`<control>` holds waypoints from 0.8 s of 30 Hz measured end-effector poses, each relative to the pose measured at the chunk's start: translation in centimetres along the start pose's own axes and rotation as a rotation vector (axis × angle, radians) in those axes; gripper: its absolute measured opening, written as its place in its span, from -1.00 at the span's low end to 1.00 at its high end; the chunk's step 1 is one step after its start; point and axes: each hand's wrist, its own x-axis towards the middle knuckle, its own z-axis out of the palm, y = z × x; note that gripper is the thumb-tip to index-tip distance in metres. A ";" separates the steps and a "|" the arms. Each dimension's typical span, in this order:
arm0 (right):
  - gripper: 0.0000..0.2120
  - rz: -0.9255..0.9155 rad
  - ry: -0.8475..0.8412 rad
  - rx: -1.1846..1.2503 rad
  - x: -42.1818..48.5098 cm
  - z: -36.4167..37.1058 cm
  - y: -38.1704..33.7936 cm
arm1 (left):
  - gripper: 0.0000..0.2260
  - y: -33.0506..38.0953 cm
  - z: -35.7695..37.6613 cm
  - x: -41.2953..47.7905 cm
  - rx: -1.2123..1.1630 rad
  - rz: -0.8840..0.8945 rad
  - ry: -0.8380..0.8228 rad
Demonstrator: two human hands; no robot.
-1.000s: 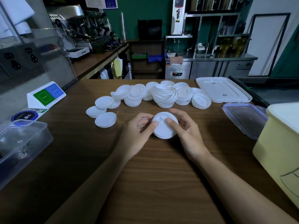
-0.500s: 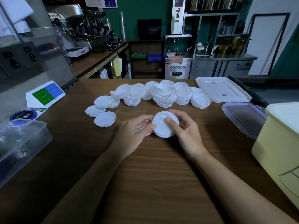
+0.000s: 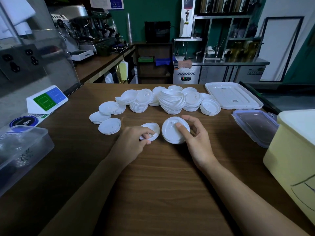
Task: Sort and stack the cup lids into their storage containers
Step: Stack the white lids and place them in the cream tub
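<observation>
Left hand (image 3: 133, 142) and right hand (image 3: 196, 140) have drawn apart — one lid each.
Left pinches the smaller lid (image 3: 152, 128); right grips the larger sip lid (image 3: 172, 132) over the worktop (image 3: 162, 184).

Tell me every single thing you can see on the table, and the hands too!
lid piles: many, white, far middle of the table
smaller lid: one, white, pinched in the left hand
larger lid: one, maybe a few stacked, white, in the right hand
tray lid: one, white, far right
container lid: one, clear with a bluish rim, right side
tub: one, pale yellow, right edge
clear box: one, see-through, left edge
sign stand: one, white with green and blue squares, far left
table: one, brown wood
espresso machine: one, silver, back-left counter
left hand: one, near middle
right hand: one, near middle
</observation>
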 end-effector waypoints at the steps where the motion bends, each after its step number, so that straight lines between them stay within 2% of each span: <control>1: -0.70 0.002 -0.001 0.000 0.0 0.0 0.0 | -0.70 0.1 0.0 0.0 -0.008 -0.012 0.008; 7: -0.71 -0.009 -0.005 0.005 -0.1 0.1 -0.2 | -0.79 0.7 -0.1 0.1 -0.088 -0.077 0.067; 14: -0.76 -0.059 -0.029 -0.007 0.0 -0.1 -0.1 | -0.79 1.6 -0.7 0.0 -0.213 -0.128 0.281; 17: -0.77 -0.059 -0.007 0.007 0.1 0.0 -0.1 | -0.81 2.1 -1.0 0.2 -0.418 -0.230 0.285; 21: -0.78 -0.042 -0.003 0.019 0.1 -0.1 0.0 | -0.87 2.9 -1.7 0.4 -0.801 -0.365 0.188; 24: -0.77 -0.038 -0.011 0.025 0.1 -0.2 0.0 | -0.86 3.3 -1.9 0.4 -0.926 -0.379 0.121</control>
